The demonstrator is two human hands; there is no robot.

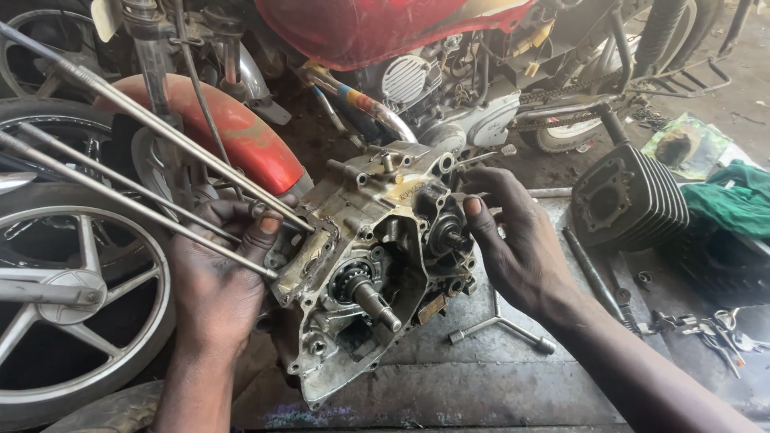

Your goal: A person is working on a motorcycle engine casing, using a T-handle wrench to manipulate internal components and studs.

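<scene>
A greasy metal engine crankcase [365, 265] stands tilted on a grey metal work surface [481, 377], with a shaft [377, 305] sticking out toward me. Long steel studs [144, 172] run from its left side up to the upper left. My left hand [216, 273] grips the case's left edge, thumb pressed near the base of the studs. My right hand [513, 240] rests on the case's right side, thumb and fingers pinched around a small gear part [449, 232].
A red motorcycle [385, 48] stands behind, its wheel [72, 281] at my left. A finned cylinder block [630, 200] lies right, near green cloth [730, 200]. A Y-shaped socket wrench [501, 325], a rod [593, 277] and small tools [714, 329] lie on the surface.
</scene>
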